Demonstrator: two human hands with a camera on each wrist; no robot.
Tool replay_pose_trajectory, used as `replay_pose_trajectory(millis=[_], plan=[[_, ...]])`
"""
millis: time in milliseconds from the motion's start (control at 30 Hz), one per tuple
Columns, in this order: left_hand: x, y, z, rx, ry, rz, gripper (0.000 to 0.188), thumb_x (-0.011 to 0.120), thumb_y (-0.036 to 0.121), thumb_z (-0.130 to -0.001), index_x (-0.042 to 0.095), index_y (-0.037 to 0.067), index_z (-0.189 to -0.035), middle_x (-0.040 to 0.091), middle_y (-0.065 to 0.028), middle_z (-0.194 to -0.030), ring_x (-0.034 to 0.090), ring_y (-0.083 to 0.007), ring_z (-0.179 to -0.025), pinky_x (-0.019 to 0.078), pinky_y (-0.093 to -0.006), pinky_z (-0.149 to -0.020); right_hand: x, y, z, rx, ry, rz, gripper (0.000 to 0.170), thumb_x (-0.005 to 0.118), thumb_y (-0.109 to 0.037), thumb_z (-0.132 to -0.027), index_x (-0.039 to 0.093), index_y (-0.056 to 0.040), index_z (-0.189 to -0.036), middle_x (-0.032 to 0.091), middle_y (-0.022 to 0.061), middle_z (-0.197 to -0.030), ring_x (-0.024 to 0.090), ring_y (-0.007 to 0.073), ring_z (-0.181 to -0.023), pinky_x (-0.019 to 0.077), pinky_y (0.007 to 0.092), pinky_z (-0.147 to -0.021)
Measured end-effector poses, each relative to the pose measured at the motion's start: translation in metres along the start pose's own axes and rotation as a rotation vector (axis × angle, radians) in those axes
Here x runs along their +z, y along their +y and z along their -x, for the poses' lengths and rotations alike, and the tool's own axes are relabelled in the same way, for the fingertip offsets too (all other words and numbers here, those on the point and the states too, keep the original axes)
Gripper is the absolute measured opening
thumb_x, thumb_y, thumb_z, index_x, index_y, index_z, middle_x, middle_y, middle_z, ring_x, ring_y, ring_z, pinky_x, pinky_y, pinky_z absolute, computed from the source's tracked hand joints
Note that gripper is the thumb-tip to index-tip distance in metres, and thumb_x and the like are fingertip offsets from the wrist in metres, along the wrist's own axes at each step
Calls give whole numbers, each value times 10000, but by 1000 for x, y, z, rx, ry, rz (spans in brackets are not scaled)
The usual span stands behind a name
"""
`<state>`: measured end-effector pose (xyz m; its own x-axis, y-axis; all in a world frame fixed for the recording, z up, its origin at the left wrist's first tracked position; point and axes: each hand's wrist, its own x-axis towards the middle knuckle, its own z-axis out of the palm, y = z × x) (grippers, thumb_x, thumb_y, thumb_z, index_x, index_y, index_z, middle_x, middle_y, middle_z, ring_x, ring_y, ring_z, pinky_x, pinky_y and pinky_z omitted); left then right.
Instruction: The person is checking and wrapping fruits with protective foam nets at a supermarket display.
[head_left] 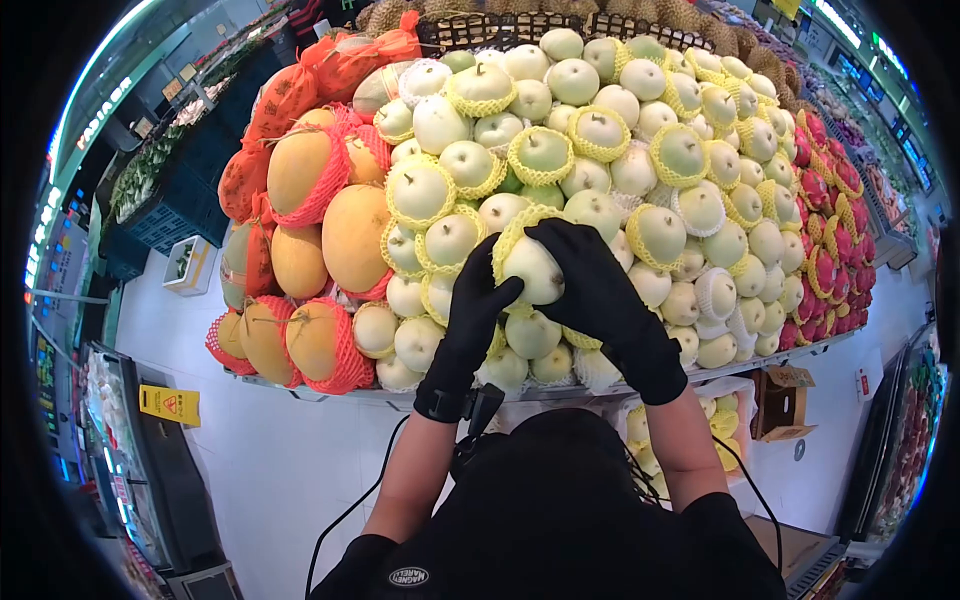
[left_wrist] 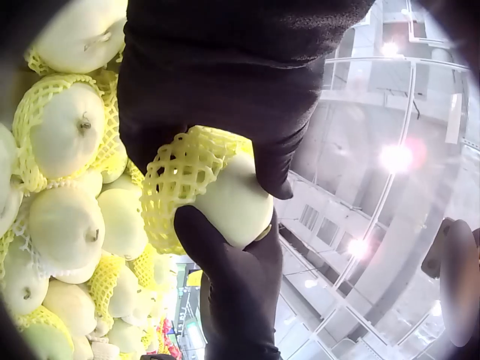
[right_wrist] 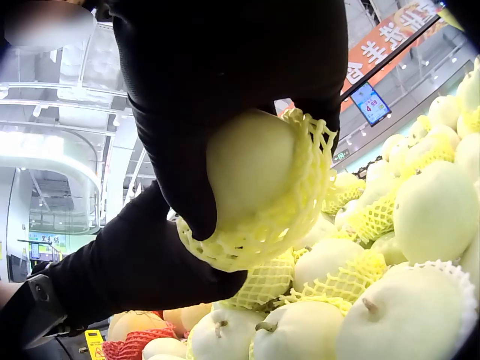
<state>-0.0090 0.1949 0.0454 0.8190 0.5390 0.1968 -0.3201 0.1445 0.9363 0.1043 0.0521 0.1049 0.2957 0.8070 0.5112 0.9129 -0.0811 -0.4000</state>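
Both hands wear black gloves and hold one pale green-white melon (head_left: 533,272) above the front of a heaped fruit display. A yellow foam net (left_wrist: 166,191) wraps part of the melon, leaving its other side bare. My left hand (head_left: 478,290) grips it from the left, the thumb on its bare skin. From the right, my right hand (head_left: 590,275) curls over the melon, thumb and fingers on either side in the right wrist view. Around and below them lie more pale melons, such as a netted melon (head_left: 540,153) beyond the hands.
Large yellow melons (head_left: 356,238) in red nets are piled at left, dragon fruit (head_left: 822,270) at right. Behind stands a dark basket (head_left: 490,33). Below the display's front edge are a crate of fruit (head_left: 722,428) and a cardboard box (head_left: 782,403). A yellow floor sign (head_left: 169,404) stands left.
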Motion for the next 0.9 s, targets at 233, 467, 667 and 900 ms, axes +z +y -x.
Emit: replay_pose_trajectory(millis=[233, 467, 667, 900], plan=[[-7, -6, -3, -221, -61, 122, 513, 590, 125, -903, 427, 19, -1378, 577, -80, -1239, 586, -163, -1057, 495, -307, -871, 1, 10, -2, 23, -41, -204, 889, 821, -108, -614, 421, -124, -1408, 460, 117, -1390, 473, 325, -1225, 419, 419, -1033], [2, -15, -5, -171, -99, 505, 627, 563, 162, -904, 286, 60, -1457, 439, -144, -1398, 474, -304, -1279, 438, -469, -1045, -2, 30, 1, 407, 197, -829, 780, 788, -137, -768, 384, -103, -1434, 452, 107, -1392, 514, 229, -1198, 446, 364, -1010], [6, -9, -8, -183, -66, 442, 627, 537, 68, -896, 271, 69, -1463, 462, -144, -1368, 507, -285, -1241, 475, -440, -1009, -1, 38, 0, 573, 215, -511, 279, 668, -215, -868, 681, -13, -1059, 710, 110, -922, 674, 198, -828, 524, 321, -773], [14, -11, -3, -161, 21, 342, 657, 589, 19, -872, 286, 61, -1454, 495, -129, -1339, 535, -254, -1205, 501, -384, -970, -2, 37, -5, 485, 325, -426, 266, 666, -226, -862, 689, -17, -1024, 709, 117, -909, 681, 214, -827, 521, 329, -784]])
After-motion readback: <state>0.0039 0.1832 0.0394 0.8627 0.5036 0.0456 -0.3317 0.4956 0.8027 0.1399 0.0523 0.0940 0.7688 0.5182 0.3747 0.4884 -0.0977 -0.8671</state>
